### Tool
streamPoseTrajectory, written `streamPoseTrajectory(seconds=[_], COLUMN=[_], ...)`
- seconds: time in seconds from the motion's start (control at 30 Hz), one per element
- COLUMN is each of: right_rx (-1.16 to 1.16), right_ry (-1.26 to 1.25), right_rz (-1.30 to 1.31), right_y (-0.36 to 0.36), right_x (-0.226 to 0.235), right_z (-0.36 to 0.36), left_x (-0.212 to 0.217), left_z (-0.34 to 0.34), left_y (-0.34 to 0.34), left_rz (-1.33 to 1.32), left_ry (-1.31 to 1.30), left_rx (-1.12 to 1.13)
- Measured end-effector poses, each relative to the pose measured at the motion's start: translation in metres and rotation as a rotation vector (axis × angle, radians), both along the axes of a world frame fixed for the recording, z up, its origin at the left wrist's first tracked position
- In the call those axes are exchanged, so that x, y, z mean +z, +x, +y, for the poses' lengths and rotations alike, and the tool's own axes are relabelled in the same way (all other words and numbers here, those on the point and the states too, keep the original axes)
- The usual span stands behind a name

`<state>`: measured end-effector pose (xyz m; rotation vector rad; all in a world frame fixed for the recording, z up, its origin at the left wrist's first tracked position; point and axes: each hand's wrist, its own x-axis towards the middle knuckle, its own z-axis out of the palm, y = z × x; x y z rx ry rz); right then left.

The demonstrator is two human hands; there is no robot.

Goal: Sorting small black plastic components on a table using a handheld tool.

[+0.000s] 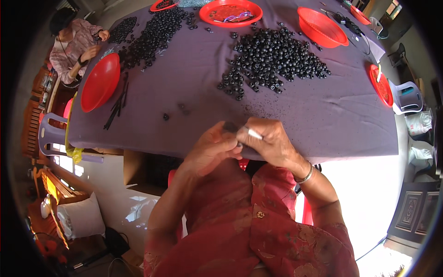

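At the purple-clothed table's (194,92) near edge, your left hand (213,150) pinches a small black round piece (230,126); your right hand (269,141) grips a thin white tool (254,134).

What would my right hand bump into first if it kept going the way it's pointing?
Probably the left hand: the right hand points leftward at it, fingertips nearly touching around a small dark piece. Depth is hard to judge.

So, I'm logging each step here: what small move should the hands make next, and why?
Probably press the white pin into the black bead. The left hand pinches the bead at the table edge, the right hand holds the pin tip close beside it, and the two look not yet joined, though fingers hide the contact.
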<state>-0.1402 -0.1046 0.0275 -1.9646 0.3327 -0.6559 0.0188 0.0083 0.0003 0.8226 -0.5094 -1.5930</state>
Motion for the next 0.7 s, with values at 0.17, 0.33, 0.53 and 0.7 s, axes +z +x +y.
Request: streamPoseTrajectory(seconds=[0.17, 0.33, 0.53, 0.7], right_rx=[-0.307, -0.204, -0.151, -0.136], right_ry=[-0.281, -0.473, -0.682, -0.657], right_rz=[0.231, 0.154, 0.347, 0.294], right_y=[0.001, 0.023, 0.049, 0.041], right_x=[-0.003, -0.018, -0.033, -0.024], right_z=[-0.043, -0.078, -0.081, -0.075], left_x=[-0.002, -0.018, -0.03, -0.024], left_z=[0.009, 0.014, 0.001, 0.0], left_y=[0.05, 0.085, 0.099, 0.091], left_rz=[-0.84, -1.2, -1.298, -1.571], left_ry=[0.094, 0.128, 0.061, -0.018], left_rx=[0.319, 0.598, 0.695, 0.783])
